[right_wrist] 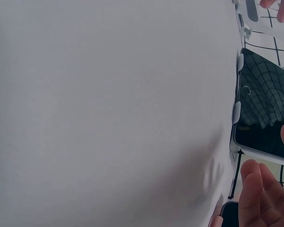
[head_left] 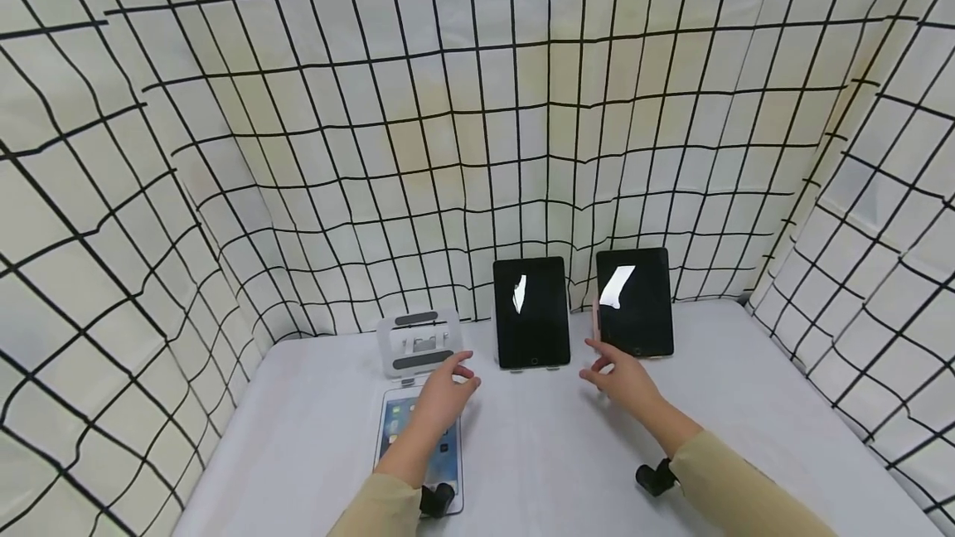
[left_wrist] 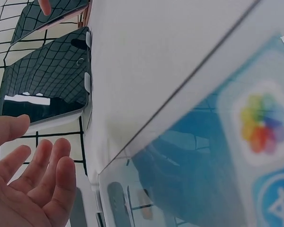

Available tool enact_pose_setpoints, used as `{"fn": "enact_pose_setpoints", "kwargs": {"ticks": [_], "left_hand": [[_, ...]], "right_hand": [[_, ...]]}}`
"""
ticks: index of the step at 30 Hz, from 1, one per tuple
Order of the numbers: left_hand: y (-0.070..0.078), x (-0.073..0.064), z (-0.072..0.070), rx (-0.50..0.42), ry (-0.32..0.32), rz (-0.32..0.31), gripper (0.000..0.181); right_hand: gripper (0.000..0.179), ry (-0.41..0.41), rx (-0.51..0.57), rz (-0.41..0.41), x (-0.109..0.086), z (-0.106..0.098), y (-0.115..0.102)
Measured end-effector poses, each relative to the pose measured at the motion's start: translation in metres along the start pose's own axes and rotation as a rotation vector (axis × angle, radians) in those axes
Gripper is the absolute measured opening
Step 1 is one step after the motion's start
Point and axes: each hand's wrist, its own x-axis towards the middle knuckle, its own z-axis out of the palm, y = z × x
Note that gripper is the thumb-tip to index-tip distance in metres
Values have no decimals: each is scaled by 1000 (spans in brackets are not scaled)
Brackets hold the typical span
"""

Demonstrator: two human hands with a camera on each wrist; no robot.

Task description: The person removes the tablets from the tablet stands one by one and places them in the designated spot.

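My left hand (head_left: 444, 396) hovers above the top of a white tablet (head_left: 450, 458) lying flat with its screen lit, and in front of a light-coloured tablet stand (head_left: 385, 346). Its fingers are loosely bent with nothing between them, as the left wrist view shows too. A dark-screened tablet (head_left: 531, 313) leans upright on a stand between the two hands. My right hand (head_left: 625, 384) is in the air just before a second dark tablet (head_left: 634, 297), also propped up, and its fingertips overlap that tablet's lower left edge. Thumb and fingers are apart there, holding nothing.
White cloth covers the table (head_left: 537, 454). Behind and on both sides hang white walls with a black grid (head_left: 462, 131). A pink edge (head_left: 596, 321) shows along the left side of the right tablet. Black wrist cameras (head_left: 656, 477) sit under both sleeves.
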Motion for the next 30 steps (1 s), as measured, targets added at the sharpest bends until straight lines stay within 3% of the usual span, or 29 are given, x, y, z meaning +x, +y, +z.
{"fn": "enact_pose_setpoints", "kwargs": {"ticks": [7, 16, 25, 30], "left_hand": [[6, 9, 4, -16, 44, -28, 50], [13, 23, 14, 2, 83, 11, 53], [15, 37, 22, -16, 119, -9, 54], [17, 46, 25, -21, 130, 11, 54]], "right_hand": [[65, 5, 6, -2, 10, -4, -4], [69, 2, 23, 10, 21, -6, -9], [69, 3, 53, 9, 34, -3, -13], [69, 8, 41, 9, 39, -2, -18]]}}
